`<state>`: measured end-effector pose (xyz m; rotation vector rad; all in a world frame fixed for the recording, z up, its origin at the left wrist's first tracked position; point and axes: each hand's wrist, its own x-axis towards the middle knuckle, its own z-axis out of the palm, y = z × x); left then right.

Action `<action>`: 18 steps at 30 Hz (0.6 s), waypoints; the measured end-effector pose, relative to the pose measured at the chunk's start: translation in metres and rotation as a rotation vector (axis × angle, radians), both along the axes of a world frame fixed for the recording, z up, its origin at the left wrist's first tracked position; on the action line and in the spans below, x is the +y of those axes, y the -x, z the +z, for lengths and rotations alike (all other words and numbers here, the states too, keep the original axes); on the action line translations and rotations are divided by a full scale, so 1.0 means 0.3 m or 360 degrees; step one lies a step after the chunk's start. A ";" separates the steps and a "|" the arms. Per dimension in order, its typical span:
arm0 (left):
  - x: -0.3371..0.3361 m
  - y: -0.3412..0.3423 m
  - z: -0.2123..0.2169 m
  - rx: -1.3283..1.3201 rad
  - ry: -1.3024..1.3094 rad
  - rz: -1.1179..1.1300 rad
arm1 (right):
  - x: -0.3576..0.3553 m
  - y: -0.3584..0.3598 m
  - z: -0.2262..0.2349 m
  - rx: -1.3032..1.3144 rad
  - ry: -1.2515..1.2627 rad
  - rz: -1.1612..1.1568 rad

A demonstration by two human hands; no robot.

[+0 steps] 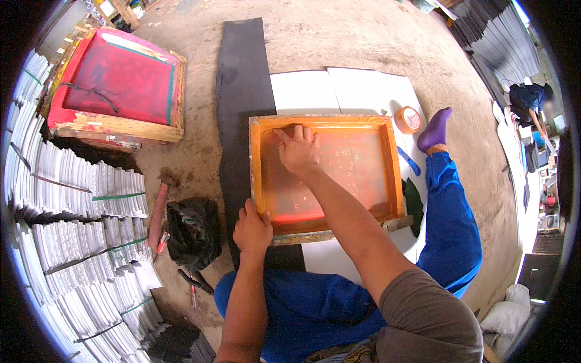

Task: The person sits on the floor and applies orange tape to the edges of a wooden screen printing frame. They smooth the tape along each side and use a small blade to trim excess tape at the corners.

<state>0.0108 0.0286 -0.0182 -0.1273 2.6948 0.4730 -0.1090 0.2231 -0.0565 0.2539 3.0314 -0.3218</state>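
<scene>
A wooden screen-printing frame [396,175], stained orange, lies before me with a translucent mesh [354,145] stretched across it. Small pale marks show in the mesh, and a red-orange band runs along its near side. My right hand [299,149] rests over the mesh at its far left corner, thumb out and fingers apart, with nothing visible in it. At the frame's near left side, my left hand [252,230] grips the wooden edge between thumb and fingers. White sheets [369,91] and a long black sheet [245,78] lie partly under the frame.
Another screen frame [121,124] with red mesh stands far left. Tied paper stacks [66,187] line the left. A hammer [160,209], black plastic bag [193,233] and pliers [195,281] lie nearby. A tape roll [408,120] and blue strip [409,161] sit by my foot [434,130].
</scene>
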 end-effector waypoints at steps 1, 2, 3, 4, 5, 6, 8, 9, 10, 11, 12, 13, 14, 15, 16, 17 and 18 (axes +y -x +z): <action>0.000 0.003 -0.011 0.0004 -0.0010 -0.0001 | 0.022 -0.011 0.016 -0.0023 0.0002 -0.0048; 0.000 0.005 -0.014 0.0009 -0.0019 -0.0004 | 0.045 -0.022 0.025 -0.0044 0.0007 -0.0087; -0.005 0.005 -0.010 -0.0002 -0.0015 -0.0002 | 0.067 -0.035 0.032 -0.0064 0.0013 -0.0127; -0.003 0.006 -0.008 -0.0013 -0.0021 -0.0007 | 0.103 -0.051 0.042 -0.0083 0.0008 -0.0176; -0.002 0.007 -0.007 -0.0023 -0.0027 -0.0013 | 0.143 -0.067 0.039 -0.0058 -0.0013 -0.0184; -0.004 0.007 -0.010 -0.0006 -0.0019 -0.0002 | 0.187 -0.083 0.021 -0.0033 -0.0033 -0.0192; -0.001 0.004 -0.016 0.0028 0.0003 0.0020 | 0.286 -0.115 -0.032 0.0037 -0.0173 -0.0236; 0.013 0.006 -0.006 -0.0010 0.0008 0.0014 | 0.340 -0.129 -0.062 0.0081 -0.0293 -0.0270; 0.023 0.013 0.015 -0.0049 0.0020 0.0010 | 0.381 -0.145 -0.081 0.0120 -0.0407 -0.0302; 0.023 0.017 0.030 -0.0084 0.0040 0.0018 | 0.407 -0.160 -0.080 0.0123 -0.0348 -0.0360; 0.017 0.017 0.027 -0.0072 0.0052 0.0017 | 0.430 -0.173 -0.080 0.0125 -0.0289 -0.0415; 0.017 0.015 0.014 -0.0063 0.0054 0.0009 | 0.448 -0.185 -0.071 0.0125 -0.0239 -0.0475; 0.016 0.014 0.003 -0.0054 0.0056 0.0005 | 0.425 -0.191 -0.078 0.0134 -0.0358 -0.0478; 0.015 0.013 -0.005 -0.0041 0.0047 0.0006 | 0.394 -0.189 -0.086 0.0142 -0.0372 -0.0439; 0.012 0.012 -0.014 -0.0030 0.0041 0.0007 | 0.351 -0.184 -0.090 0.0147 -0.0383 -0.0399; 0.002 0.014 -0.016 -0.0016 0.0046 0.0013 | 0.298 -0.169 -0.099 0.0155 -0.0382 -0.0357; 0.002 0.014 -0.008 -0.0010 0.0039 0.0010 | 0.248 -0.149 -0.104 0.0164 -0.0380 -0.0312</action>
